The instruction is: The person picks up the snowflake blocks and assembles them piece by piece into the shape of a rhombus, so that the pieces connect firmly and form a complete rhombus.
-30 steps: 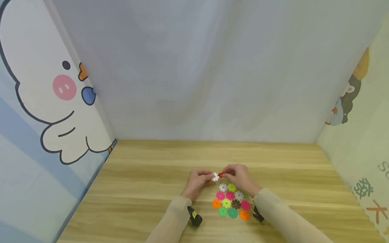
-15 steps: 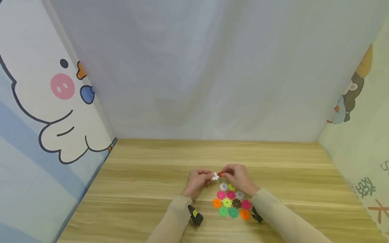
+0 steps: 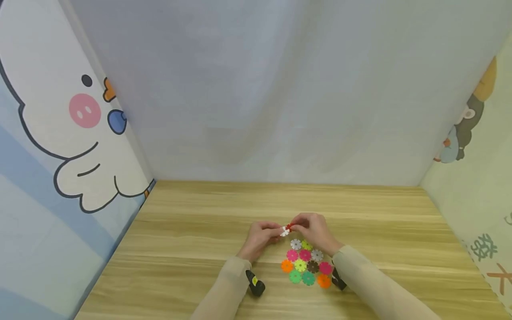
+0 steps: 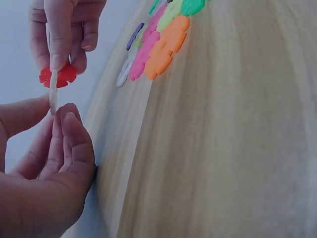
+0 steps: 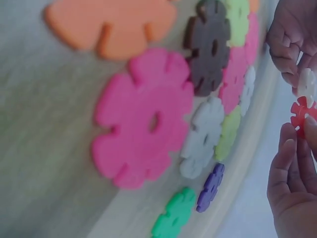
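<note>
My left hand (image 3: pixel 260 239) pinches a white notched snowflake disc (image 3: pixel 284 232) between thumb and fingers, a little above the table. From the other side, my right hand (image 3: pixel 315 230) pinches a red snowflake disc (image 3: pixel 290 227). The two discs meet edge to edge and stand crosswise, the white disc (image 4: pixel 53 94) running into the red disc (image 4: pixel 58 77) in the left wrist view. How deep their slots sit in each other I cannot tell. Just in front of both hands lie several loose discs, among them a brown disc (image 3: pixel 313 266) and a pink disc (image 5: pixel 143 119).
The loose discs lie flat and close together, with an orange disc (image 3: pixel 324 281) nearest me. A purple disc (image 5: pixel 210 187) and a green disc (image 5: pixel 174 213) show in the right wrist view. A grey curtain (image 3: pixel 256 111) hangs behind the wooden table (image 3: pixel 192 209).
The red disc has turned in my right fingers and overlaps the white disc's edge more closely. Both hands stay almost in place, and the loose discs lie as before.
</note>
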`<action>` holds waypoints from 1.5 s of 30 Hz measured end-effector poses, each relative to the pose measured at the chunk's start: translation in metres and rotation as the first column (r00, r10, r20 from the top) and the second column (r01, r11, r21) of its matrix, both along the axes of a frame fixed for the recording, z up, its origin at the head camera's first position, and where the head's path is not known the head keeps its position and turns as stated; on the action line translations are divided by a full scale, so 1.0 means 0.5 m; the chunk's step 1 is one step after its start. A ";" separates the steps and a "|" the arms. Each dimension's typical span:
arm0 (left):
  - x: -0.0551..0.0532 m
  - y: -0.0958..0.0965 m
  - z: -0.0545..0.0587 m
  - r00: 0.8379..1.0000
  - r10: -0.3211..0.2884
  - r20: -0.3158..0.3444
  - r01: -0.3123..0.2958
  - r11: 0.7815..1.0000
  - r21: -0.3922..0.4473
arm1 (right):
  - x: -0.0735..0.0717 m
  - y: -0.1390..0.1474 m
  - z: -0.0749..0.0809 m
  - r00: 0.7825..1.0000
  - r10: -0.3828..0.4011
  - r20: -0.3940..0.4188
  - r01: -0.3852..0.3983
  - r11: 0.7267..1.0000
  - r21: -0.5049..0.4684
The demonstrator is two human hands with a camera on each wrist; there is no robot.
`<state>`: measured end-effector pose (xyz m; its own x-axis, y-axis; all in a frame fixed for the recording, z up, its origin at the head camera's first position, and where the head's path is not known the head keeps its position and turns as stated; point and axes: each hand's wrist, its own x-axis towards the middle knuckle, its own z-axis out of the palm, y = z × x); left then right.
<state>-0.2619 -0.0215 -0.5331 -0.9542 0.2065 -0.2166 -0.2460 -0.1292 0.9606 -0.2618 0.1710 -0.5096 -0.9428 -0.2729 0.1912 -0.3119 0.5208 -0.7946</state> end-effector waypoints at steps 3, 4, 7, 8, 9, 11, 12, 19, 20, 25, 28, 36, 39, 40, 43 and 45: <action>-0.001 -0.001 -0.001 0.999 -0.027 -0.020 0.027 1.000 0.004 | -0.003 0.001 0.002 0.999 -0.010 0.051 0.010 1.000 -0.005; -0.001 -0.001 -0.001 0.999 -0.033 -0.022 0.033 0.999 0.009 | -0.003 0.001 0.003 0.998 -0.013 0.068 0.013 1.000 -0.003; -0.002 0.000 -0.004 0.999 -0.045 -0.026 0.046 0.999 0.021 | -0.001 -0.001 0.006 0.995 -0.019 0.101 0.020 1.000 -0.007; -0.001 -0.001 -0.005 0.999 -0.044 -0.028 0.045 0.999 0.021 | 0.000 -0.003 0.006 0.994 -0.020 0.109 0.021 1.000 -0.007; -0.001 0.000 -0.006 0.999 -0.042 -0.025 0.043 0.999 0.027 | 0.000 -0.005 0.006 0.994 -0.022 0.109 0.022 1.000 -0.005; 0.000 0.001 -0.006 0.999 -0.044 -0.031 0.045 0.999 0.025 | 0.001 -0.007 0.007 0.994 -0.023 0.110 0.024 1.000 -0.003; 0.000 0.001 -0.007 0.998 -0.045 -0.036 0.045 0.999 0.023 | 0.001 -0.008 0.007 0.994 -0.023 0.110 0.023 1.000 0.001; 0.003 0.005 -0.010 0.997 -0.062 -0.055 0.064 0.998 0.029 | 0.003 -0.011 0.004 0.994 -0.009 0.106 0.007 1.000 0.020; 0.002 0.005 -0.011 0.996 -0.064 -0.054 0.066 0.997 0.030 | 0.002 -0.012 0.004 0.995 -0.007 0.103 0.005 1.000 0.018; 0.001 0.005 -0.010 0.996 -0.074 -0.056 0.076 0.997 0.026 | -0.001 -0.016 0.001 0.996 0.000 0.088 -0.002 1.000 0.019; 0.001 0.005 -0.010 0.993 -0.080 -0.081 0.081 0.997 0.004 | -0.005 -0.014 0.002 0.995 -0.013 0.100 0.012 1.000 0.010; 0.001 0.007 -0.008 0.997 -0.060 -0.046 0.060 0.998 -0.008 | -0.013 0.016 0.016 0.994 -0.052 0.100 0.050 0.998 0.022; 0.001 0.007 -0.009 0.998 -0.054 -0.045 0.053 0.998 -0.023 | -0.015 0.032 0.020 0.996 -0.053 0.069 0.049 0.998 0.050; 0.001 0.007 -0.010 0.998 -0.053 -0.046 0.052 0.998 -0.024 | -0.015 0.037 0.020 0.997 -0.048 0.059 0.045 0.997 0.060; 0.001 0.007 -0.011 0.998 -0.051 -0.041 0.050 0.999 -0.019 | -0.013 0.053 0.018 0.998 -0.026 0.050 0.021 0.995 0.093; 0.001 0.006 -0.014 0.998 -0.048 -0.038 0.048 0.999 -0.014 | -0.010 0.064 0.014 0.998 -0.012 0.066 0.003 0.991 0.130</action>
<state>-0.2615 -0.0183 -0.5400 -0.9510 0.2494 -0.1827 -0.2141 -0.1053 0.9711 -0.2670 0.2029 -0.5024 -0.9545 -0.2839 0.0914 -0.2561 0.6232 -0.7390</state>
